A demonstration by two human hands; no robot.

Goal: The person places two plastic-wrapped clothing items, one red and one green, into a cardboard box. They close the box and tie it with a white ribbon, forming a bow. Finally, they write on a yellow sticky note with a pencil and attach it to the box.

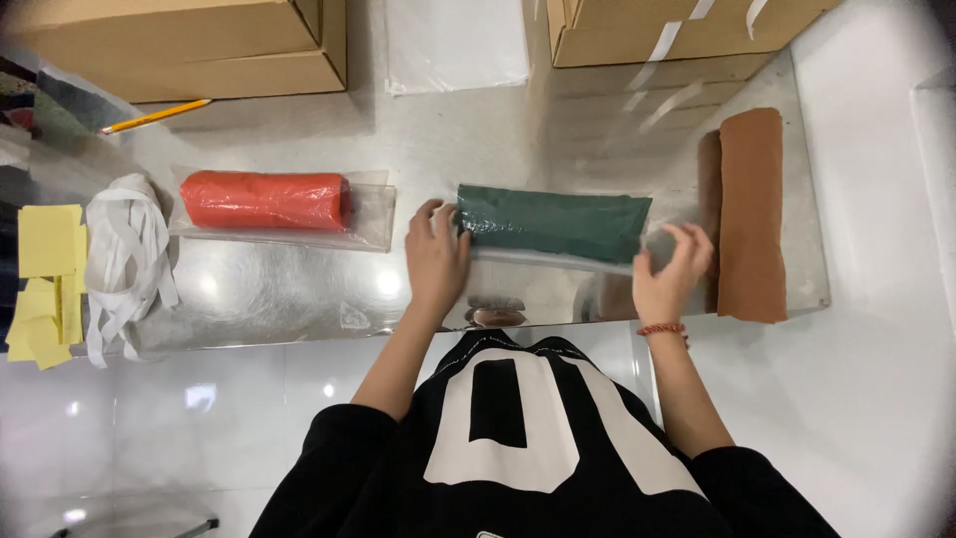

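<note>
- Hands sit at either end of a dark green fabric roll (554, 221), which lies across a shiny metal sheet (299, 299) just in front of the person.
- Left hand (436, 257) rests at the roll's left end, fingers spread and laid flat over the edge of a clear plastic sleeve (558, 261) that seems to wrap the roll.
- Right hand (673, 271) is at the roll's right end, fingers curled, apparently pinching the sleeve's open edge; the exact grip is blurred.
- Step in hand, by my reading: seating the green roll in its clear sleeve, or closing that sleeve. A next move would call for keeping the left end pinned while the right end of the film is pulled smooth.
- Left of the green roll lies a red fabric roll (265, 200) already in a clear bag, well apart from it.
- Farther left are a tangle of white strips (127, 249) and a stack of yellow paper pieces (46, 279).
- Right of the green roll, near the right hand, lies a brown fabric roll (752, 214), unwrapped and turned crosswise.
- Beyond the green roll stand cardboard boxes (199, 45), a flat clear bag (456, 45) and a yellow pencil (154, 116).
- Brown roll crowds the right hand; the rest lies well apart from the green roll.
</note>
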